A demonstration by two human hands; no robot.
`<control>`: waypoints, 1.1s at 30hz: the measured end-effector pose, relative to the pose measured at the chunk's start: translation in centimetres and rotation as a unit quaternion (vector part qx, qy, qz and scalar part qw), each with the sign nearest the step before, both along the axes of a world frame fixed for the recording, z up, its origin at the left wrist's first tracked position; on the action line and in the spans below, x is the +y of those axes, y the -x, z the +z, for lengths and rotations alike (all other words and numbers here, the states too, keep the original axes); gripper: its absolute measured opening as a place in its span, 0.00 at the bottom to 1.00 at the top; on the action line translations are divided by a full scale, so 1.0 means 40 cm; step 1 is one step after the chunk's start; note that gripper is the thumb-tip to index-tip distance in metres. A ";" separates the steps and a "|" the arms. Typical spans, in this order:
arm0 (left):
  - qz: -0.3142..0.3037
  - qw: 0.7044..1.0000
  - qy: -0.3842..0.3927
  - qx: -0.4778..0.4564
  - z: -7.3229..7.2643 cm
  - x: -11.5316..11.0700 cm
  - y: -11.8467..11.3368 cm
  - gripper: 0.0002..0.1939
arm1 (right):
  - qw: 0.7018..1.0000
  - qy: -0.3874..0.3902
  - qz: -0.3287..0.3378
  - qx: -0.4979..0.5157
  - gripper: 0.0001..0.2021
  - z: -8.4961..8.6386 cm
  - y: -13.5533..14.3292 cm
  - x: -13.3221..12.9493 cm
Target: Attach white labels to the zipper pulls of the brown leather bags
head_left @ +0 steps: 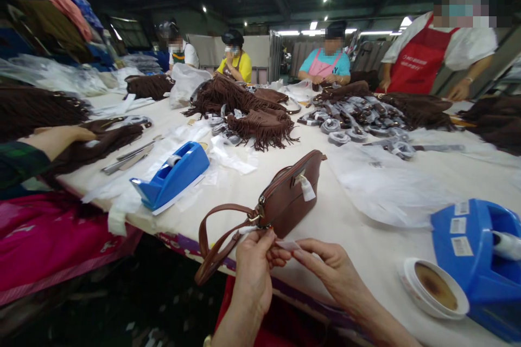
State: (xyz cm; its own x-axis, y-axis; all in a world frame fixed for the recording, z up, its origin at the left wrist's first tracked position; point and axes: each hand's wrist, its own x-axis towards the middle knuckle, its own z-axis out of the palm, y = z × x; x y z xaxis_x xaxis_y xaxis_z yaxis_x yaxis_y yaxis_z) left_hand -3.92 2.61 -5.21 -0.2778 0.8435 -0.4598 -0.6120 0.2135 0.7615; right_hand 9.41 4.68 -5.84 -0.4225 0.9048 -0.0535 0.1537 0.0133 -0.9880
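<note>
A brown handbag [291,198] stands on the table edge in front of me, with a scrap of white wrapping [306,188] on its side fitting. Its strap [215,244] loops over the table edge on the left. My left hand [254,268] is closed in a pinch at the bag's near end, below the metal strap ring [255,218]; what sits between its fingertips is mostly hidden. Between thumb and fingers, my right hand [329,265] grips a small strip of whitish wrapping [288,245], which reaches to the left hand's fingers.
Blue tape dispensers stand left [175,173] and right [468,260]; a white bowl [433,288] of brownish contents is beside the right one. Scissors-like metal tools [128,158], fringed brown bags [260,124] and wrapped straps [362,116] lie beyond. A co-worker's hand [61,143] is at left; several people work behind.
</note>
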 end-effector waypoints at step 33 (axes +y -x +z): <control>0.025 0.999 0.010 -0.036 -0.023 -0.013 0.011 0.09 | 0.978 0.132 -0.140 0.085 0.15 -0.047 0.070 -0.025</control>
